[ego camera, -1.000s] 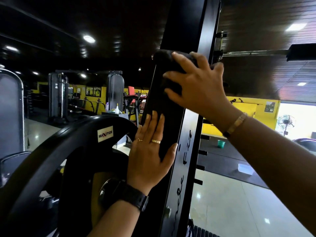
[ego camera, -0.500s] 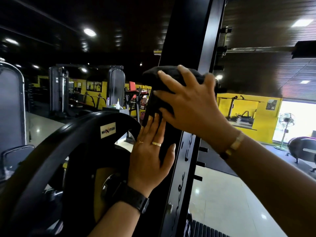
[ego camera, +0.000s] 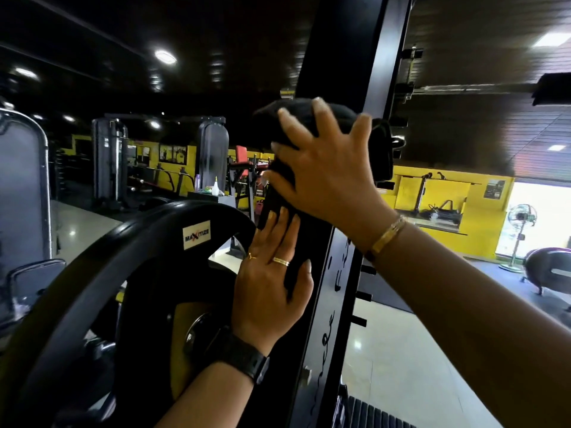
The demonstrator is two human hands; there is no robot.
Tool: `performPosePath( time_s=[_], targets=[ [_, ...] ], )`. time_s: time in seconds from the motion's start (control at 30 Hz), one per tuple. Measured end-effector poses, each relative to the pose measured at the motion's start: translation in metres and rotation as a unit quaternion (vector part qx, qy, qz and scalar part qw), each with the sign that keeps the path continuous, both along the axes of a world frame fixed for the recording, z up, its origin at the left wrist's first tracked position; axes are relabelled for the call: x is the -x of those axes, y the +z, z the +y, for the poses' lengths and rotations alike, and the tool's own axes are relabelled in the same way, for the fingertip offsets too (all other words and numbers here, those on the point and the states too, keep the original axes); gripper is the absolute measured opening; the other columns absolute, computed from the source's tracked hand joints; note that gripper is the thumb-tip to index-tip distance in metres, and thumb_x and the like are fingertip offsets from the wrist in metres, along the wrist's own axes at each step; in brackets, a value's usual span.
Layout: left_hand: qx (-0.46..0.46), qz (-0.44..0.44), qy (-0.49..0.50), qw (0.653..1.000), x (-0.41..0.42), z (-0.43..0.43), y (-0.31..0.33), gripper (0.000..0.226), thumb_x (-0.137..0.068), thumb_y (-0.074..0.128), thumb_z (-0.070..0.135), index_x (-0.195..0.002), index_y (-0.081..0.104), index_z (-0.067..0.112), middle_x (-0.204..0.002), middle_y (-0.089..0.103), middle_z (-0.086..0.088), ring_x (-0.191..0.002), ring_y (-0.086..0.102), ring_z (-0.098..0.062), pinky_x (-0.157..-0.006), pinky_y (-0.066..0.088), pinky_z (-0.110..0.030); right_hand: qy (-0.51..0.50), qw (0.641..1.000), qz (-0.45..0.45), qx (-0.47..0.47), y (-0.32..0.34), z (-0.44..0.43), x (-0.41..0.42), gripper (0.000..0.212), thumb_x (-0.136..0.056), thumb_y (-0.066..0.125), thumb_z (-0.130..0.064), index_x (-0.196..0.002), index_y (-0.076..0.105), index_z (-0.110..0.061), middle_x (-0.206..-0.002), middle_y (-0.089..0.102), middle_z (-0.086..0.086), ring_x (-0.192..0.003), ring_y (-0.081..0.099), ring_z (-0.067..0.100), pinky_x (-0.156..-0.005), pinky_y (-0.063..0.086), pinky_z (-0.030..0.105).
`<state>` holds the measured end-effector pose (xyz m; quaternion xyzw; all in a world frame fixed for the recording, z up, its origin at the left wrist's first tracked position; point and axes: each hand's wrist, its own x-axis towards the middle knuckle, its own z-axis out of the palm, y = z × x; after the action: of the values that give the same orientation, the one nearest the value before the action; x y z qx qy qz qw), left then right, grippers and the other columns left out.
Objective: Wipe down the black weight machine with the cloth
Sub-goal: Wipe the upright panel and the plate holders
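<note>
We find the cloth (ego camera: pixel 301 111), dark and bunched, high on the near face of the black machine (ego camera: pixel 340 57). The right hand (ego camera: pixel 327 177) presses it there, fingers spread and nearly straight. The left hand (ego camera: pixel 272 288) lies flat on the machine just below, fingers straight and gripping nothing, right of the plate (ego camera: pixel 123 257).

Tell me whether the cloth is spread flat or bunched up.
Bunched: the black cloth bulges as a wad under the right hand's splayed fingers.

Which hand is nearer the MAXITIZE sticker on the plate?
Left. The left hand lies flat on the upright just right of the sticker; the right hand presses the cloth higher up.
</note>
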<state>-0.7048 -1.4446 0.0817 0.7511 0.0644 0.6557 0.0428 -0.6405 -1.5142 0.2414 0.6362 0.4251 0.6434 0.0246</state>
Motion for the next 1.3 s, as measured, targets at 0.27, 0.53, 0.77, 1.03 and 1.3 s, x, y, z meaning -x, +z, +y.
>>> performPosePath(
  time_s=[0.27,0.53,0.77,1.03,1.3],
  targets=[
    [0.002,0.04,0.024,0.999,0.003,-0.005,-0.003,0.065,-0.096,0.041,0.044,-0.151,0.025,0.011,-0.159,0.023,-0.004,-0.149,0.016,-0.017,-0.121,0.015,-0.033,0.153,0.987,0.043,-0.001,-0.011,-0.032,-0.034,0.045,-0.087,0.043,-0.054,-0.121,0.064,-0.035,-0.144,0.047,0.0,-0.129,0.04,0.04,-0.088,0.036,0.062],
    [0.029,0.043,0.005,0.999,0.006,-0.006,-0.003,0.066,-0.099,0.036,0.05,-0.151,0.026,0.011,-0.16,0.024,-0.003,-0.148,0.021,-0.02,-0.12,0.01,-0.021,0.036,0.995,0.048,-0.077,0.001,0.008,0.002,0.037,-0.089,0.05,-0.046,-0.118,0.066,-0.029,-0.143,0.048,0.001,-0.13,0.042,0.039,-0.089,0.04,0.062],
    [0.036,0.021,0.002,0.999,0.007,-0.008,-0.019,0.064,-0.099,0.036,0.054,-0.149,0.029,0.013,-0.16,0.021,0.012,-0.148,0.021,-0.015,-0.119,0.02,-0.025,0.188,0.981,0.031,-0.039,-0.046,-0.01,-0.014,0.035,-0.086,0.052,-0.045,-0.113,0.069,-0.032,-0.14,0.05,-0.004,-0.13,0.041,0.033,-0.088,0.037,0.058],
    [0.071,0.057,0.02,0.996,0.015,-0.021,-0.037,0.066,-0.098,0.032,0.058,-0.151,0.019,0.019,-0.161,0.018,0.01,-0.149,0.018,-0.015,-0.12,0.015,-0.024,0.223,0.957,0.18,-0.05,-0.021,-0.021,-0.021,0.032,-0.09,0.051,-0.043,-0.117,0.065,-0.034,-0.152,0.035,-0.004,-0.139,0.022,0.038,-0.089,0.034,0.06],
    [0.064,0.088,0.039,0.993,0.02,-0.018,-0.044,0.067,-0.098,0.027,0.061,-0.154,0.014,0.027,-0.163,0.009,0.012,-0.15,0.013,-0.015,-0.118,0.006,-0.015,0.066,0.995,0.037,-0.062,-0.044,0.005,0.01,0.042,-0.087,0.052,-0.043,-0.124,0.063,-0.027,-0.146,0.046,0.003,-0.132,0.04,0.038,-0.088,0.042,0.063]
  ],
)
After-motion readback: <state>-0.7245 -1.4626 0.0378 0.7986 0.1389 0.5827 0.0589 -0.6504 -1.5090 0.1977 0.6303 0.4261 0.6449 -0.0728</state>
